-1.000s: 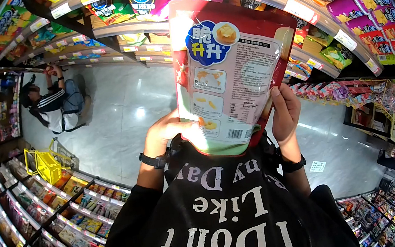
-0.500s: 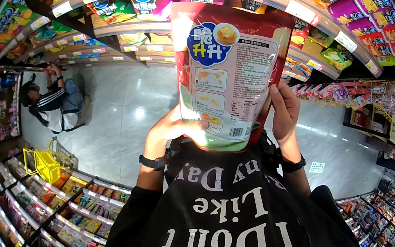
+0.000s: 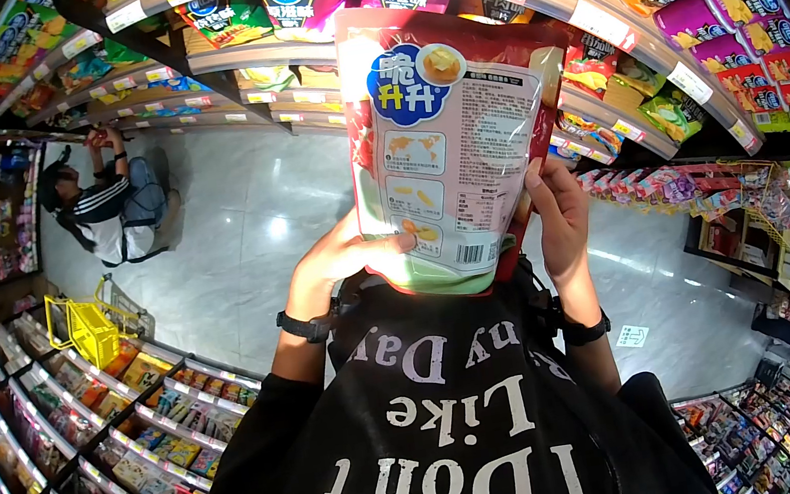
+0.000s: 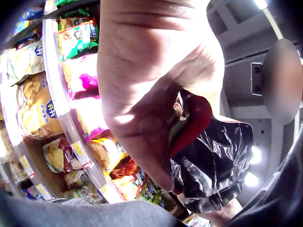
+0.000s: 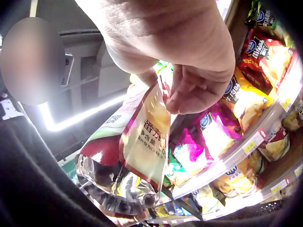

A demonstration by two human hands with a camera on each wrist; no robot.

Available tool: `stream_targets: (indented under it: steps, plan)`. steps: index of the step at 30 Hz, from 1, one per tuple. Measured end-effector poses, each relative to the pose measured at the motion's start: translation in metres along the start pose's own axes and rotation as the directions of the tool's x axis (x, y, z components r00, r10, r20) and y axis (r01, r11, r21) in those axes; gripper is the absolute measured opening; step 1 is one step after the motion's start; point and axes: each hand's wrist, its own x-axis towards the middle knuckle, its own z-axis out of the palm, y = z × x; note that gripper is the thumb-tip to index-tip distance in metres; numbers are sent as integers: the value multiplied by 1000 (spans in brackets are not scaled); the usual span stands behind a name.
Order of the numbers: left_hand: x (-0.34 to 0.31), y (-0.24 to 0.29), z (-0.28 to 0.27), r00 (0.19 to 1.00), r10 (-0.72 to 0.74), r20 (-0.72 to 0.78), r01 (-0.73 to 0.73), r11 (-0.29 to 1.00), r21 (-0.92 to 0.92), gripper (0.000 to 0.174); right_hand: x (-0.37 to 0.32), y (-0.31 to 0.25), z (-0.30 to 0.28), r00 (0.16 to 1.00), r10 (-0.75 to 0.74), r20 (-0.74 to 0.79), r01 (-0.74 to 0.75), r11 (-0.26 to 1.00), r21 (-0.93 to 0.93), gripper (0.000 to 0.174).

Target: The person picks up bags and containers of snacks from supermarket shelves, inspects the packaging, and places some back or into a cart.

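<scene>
A red and white snack bag (image 3: pixel 462 147) with a blue logo and printed text is held upright before the chest in the head view. The left hand (image 3: pixel 336 255) grips its lower left side, thumb lying across the printed face. At the right edge the right hand (image 3: pixel 560 214) pinches the bag between thumb and fingers. In the left wrist view the left hand (image 4: pixel 156 85) curls round the bag's red edge (image 4: pixel 191 127). The right wrist view has the right hand (image 5: pixel 189 61) pinching the bag's side (image 5: pixel 147 137).
Shelves of chip bags (image 3: pixel 311 6) curve along the top. A person (image 3: pixel 117 205) crouches on the grey floor (image 3: pixel 230 220) at the left, and a yellow basket (image 3: pixel 89 330) stands below. Racks of packaged goods (image 3: pixel 91 452) fill the lower left; more goods line the right.
The bag has shifted slightly left and tilted a little, with the right hand moving slightly left along with it. Both hands have kept their hold.
</scene>
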Motion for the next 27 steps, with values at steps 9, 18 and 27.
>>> stream_targets:
  steps: [9,18,27]
  plan:
    - [-1,0,3,1000,-10,-23,10,1000,-11,66,-5,6,-7,999,8,51,-5,998,-66,23]
    - [-4,4,8,998,-7,-59,6,1000,-7,69,-6,1,-1,999,0,38,1,1000,-29,23]
    - [-1,3,9,999,41,-31,-41,999,4,65,-4,4,2,995,99,-15,-98,993,65,15]
